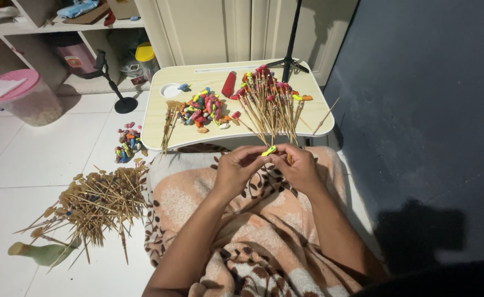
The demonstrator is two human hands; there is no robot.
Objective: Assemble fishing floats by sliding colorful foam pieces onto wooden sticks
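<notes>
Both hands, left hand (236,168) and right hand (300,165), pinch a small yellow-green cap (269,150) just below the pale wooden counter (159,124). On the counter, capped bamboo sticks (267,102) lie finished; loose coloured caps (203,107) remain.

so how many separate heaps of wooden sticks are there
3: plain wooden sticks heaped on the white floor at left, coloured-tipped sticks piled on the pale lap table, and a small bare bundle at its left edge.

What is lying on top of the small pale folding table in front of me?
On the table: a fan of tipped sticks, loose coloured pieces, a plain stick bundle, a red object. Whatever lies beneath the piles is covered.
</notes>
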